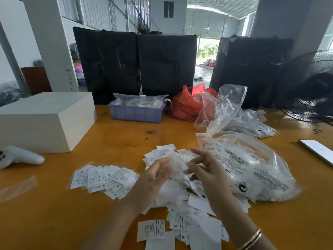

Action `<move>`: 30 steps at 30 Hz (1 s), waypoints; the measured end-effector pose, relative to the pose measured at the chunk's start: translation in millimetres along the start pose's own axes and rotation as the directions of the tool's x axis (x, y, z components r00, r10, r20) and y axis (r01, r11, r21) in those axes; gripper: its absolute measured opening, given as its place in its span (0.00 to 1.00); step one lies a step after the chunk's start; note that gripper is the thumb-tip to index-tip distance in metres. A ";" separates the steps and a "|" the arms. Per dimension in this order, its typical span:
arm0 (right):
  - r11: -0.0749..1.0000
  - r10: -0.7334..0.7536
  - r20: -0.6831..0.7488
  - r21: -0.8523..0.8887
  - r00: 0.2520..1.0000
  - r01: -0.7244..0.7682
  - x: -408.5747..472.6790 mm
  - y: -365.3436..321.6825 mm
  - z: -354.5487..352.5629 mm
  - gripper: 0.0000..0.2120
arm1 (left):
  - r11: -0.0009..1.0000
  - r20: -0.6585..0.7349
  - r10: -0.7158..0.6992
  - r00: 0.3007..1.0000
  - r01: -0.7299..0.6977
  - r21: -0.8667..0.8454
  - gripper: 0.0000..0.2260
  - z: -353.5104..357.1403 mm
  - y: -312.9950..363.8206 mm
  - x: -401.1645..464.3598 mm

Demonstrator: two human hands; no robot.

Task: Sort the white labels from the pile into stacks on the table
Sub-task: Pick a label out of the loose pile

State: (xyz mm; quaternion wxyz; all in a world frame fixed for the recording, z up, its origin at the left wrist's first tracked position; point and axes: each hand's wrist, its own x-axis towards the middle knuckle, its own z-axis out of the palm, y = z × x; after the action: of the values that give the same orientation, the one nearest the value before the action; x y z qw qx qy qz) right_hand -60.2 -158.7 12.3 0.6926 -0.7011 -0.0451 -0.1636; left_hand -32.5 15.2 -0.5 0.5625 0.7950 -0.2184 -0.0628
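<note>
Behind the blue plastic basket stand black wrapped bales; left of it a white box, right a red bag, far right a fan.

Two bare hands, left and right, hover over one loose pile of white paper labels (far too many to count). One fanned row of white labels lies to its left. On the orange wooden tabletop sit one white rectangular box, one lilac plastic basket, one red plastic bag, one white handheld controller and one black fan. Clear plastic bags number at least three.
</note>
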 end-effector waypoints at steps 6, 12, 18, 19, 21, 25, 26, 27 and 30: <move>0.991 0.105 0.063 0.076 0.992 -0.110 -4.3 5.3 11.0 0.17 | 0.981 -0.186 -0.094 0.978 0.059 -0.186 0.02 -0.6 3.8 1.9; 0.954 0.228 0.155 0.163 0.961 -0.252 -5.1 5.1 8.5 0.17 | 0.972 -0.252 -0.112 0.961 0.053 -0.229 0.03 -4.1 7.9 0.8; 0.960 0.270 0.223 0.007 0.937 -0.279 -4.8 3.5 7.7 0.04 | 0.966 -0.275 -0.148 0.950 0.078 -0.248 0.03 -3.5 8.0 1.0; 0.964 0.262 0.213 -0.006 0.941 -0.267 -4.1 3.6 7.8 0.04 | 0.960 -0.254 -0.160 0.954 0.091 -0.264 0.04 -4.1 8.3 0.8; 0.969 0.248 0.201 -0.034 0.948 -0.246 -2.7 4.8 7.9 0.06 | 0.930 -0.155 -0.190 0.969 0.127 -0.344 0.05 -6.1 8.6 0.1; 0.976 0.207 0.183 -0.099 0.961 -0.191 -3.1 8.5 10.2 0.10 | 0.919 0.003 -0.230 0.973 0.218 -0.328 0.11 -7.7 7.6 -1.6; 0.979 0.188 0.178 -0.109 0.966 -0.170 -3.4 9.3 10.9 0.11 | 0.929 -0.031 -0.238 0.971 0.218 -0.299 0.07 -6.7 6.5 -0.7; 0.981 0.175 0.167 -0.112 0.970 -0.158 -3.4 10.0 11.6 0.11 | 0.928 -0.094 -0.257 0.962 0.218 -0.302 0.04 -6.0 5.6 0.3; 0.947 0.115 0.148 -0.316 0.982 -0.064 -3.2 12.8 13.3 0.08 | 0.870 -0.288 -0.353 0.890 0.199 -0.451 0.05 -10.2 2.2 4.3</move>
State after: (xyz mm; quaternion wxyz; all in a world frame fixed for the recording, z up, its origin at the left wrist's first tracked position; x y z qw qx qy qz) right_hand -57.3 -145.5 -0.7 0.5748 -0.8133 -0.0439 -0.0787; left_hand -25.8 21.6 5.8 0.7313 0.6803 0.0246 -0.0409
